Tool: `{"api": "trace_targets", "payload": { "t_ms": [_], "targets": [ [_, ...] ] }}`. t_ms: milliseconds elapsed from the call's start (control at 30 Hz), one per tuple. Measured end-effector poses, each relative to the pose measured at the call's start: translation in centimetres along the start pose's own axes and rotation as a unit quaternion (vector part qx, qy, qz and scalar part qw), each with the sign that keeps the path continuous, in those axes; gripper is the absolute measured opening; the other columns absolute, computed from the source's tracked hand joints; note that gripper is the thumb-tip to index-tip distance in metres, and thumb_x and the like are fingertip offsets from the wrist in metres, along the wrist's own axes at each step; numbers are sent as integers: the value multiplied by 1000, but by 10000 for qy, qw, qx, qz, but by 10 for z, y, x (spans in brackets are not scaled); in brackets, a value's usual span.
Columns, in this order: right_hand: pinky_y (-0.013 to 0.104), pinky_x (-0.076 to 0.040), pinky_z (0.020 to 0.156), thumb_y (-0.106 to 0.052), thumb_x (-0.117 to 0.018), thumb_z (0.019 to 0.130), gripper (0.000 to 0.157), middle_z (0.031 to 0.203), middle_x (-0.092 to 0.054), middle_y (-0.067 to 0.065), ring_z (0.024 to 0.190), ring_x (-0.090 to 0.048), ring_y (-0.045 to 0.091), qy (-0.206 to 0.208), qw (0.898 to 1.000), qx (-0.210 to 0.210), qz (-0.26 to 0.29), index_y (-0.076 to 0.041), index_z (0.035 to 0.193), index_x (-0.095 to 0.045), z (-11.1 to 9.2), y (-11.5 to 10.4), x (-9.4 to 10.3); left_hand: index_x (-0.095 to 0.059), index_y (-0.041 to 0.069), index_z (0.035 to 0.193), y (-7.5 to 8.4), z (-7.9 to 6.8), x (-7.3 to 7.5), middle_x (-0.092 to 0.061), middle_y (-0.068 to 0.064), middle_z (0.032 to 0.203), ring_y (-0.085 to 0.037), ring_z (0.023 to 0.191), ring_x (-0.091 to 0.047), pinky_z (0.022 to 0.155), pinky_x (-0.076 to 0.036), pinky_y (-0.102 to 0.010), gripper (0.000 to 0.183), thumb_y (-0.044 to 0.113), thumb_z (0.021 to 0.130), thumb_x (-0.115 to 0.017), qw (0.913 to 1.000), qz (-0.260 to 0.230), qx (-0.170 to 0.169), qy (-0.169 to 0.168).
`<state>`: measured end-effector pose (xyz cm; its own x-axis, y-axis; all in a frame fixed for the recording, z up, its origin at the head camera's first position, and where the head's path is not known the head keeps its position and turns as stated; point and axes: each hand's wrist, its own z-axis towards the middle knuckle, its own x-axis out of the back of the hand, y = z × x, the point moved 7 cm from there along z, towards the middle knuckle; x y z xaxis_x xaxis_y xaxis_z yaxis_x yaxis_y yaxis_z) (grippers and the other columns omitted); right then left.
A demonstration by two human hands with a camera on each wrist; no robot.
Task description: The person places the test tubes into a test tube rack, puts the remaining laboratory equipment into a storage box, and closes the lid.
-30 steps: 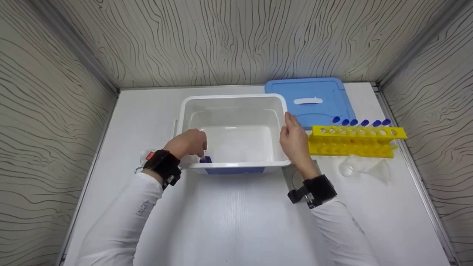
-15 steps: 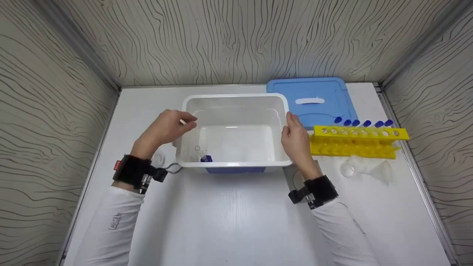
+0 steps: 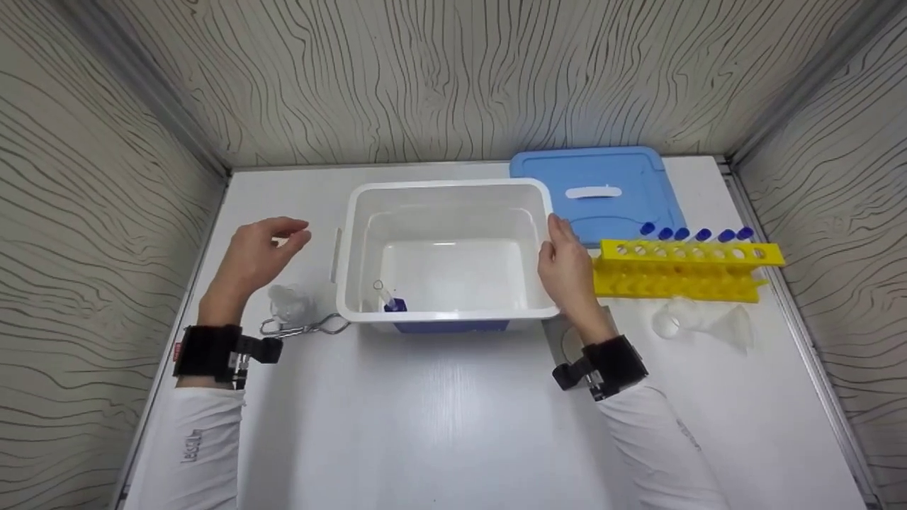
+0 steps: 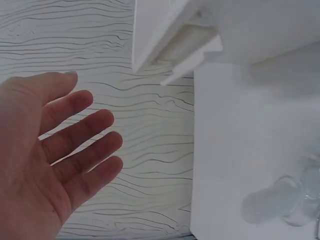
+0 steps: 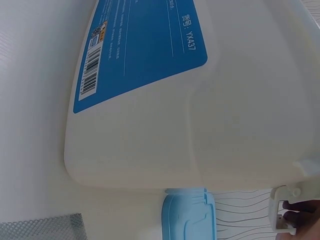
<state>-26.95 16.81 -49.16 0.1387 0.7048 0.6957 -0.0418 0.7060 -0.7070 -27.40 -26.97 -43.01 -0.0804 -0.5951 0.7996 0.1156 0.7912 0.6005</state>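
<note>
A white plastic bin (image 3: 453, 315) stands mid-table. In its near left corner leans a clear glass cylinder with a blue base (image 3: 395, 304), likely a measuring cylinder. My left hand (image 3: 258, 258) hovers left of the bin, holding nothing; in the left wrist view its fingers (image 4: 85, 150) are spread and slightly bent, apart from the bin's side handle (image 4: 187, 65). On the bin's right side my right hand (image 3: 567, 269) grips the rim or handle. The right wrist view shows its fingers (image 5: 300, 215) hooked through the white side handle (image 5: 274, 212).
Left of the bin lie clear glassware (image 3: 290, 303) and metal tongs (image 3: 305, 328). A blue lid (image 3: 602, 216), a yellow test tube rack (image 3: 680, 290), tubes with blue caps (image 3: 682, 234), a clear funnel (image 3: 730, 329) and wire gauze (image 5: 45, 229) are to the right.
My left hand let go of the blue-based cylinder in the bin's corner, rose out over the left rim and moved left. The right hand has stayed on the bin.
</note>
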Motion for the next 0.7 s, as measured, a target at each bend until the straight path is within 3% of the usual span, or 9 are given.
{"api": "trace_targets", "payload": {
  "t_ms": [133, 267, 467, 700],
  "targets": [
    [52, -29, 121, -8, -45, 102, 50, 154, -41, 23, 148, -33, 39, 13, 10000, -9, -23, 4, 149, -37, 0, 0, 0, -55, 4, 139, -35, -5, -13, -52, -26, 145, -44, 134, -48, 111, -41, -59, 51, 37, 101, -55, 9980, 222, 544, -232],
    [52, -29, 121, -9, -44, 102, 50, 155, -39, 23, 148, -33, 38, -15, 10000, -65, -37, 3, 150, -37, -1, 1, 0, -45, 2, 146, -58, -10, -26, -41, -30, 151, -49, 140, -38, 115, -34, -61, 59, 36, 100, -56, 9941, 421, 877, -477],
    [51, -30, 121, -10, -44, 102, 50, 155, -40, 22, 149, -33, 36, 16, 10000, -81, -20, 2, 150, -36, -1, 1, 1, -38, 2, 150, -76, -13, -44, -34, -33, 154, -51, 141, -34, 116, -32, -62, 65, 36, 98, -58, 9895, 422, 1201, -679],
    [50, -30, 121, -13, -43, 104, 50, 157, -38, 20, 150, -31, 35, -36, 9998, -173, -30, 1, 151, -34, -1, 1, 1, -39, 1, 150, -89, -19, -59, -39, -32, 151, -50, 138, -40, 113, -38, -61, 64, 32, 97, -59, 9856, 411, 1482, -699]
  ]
}}
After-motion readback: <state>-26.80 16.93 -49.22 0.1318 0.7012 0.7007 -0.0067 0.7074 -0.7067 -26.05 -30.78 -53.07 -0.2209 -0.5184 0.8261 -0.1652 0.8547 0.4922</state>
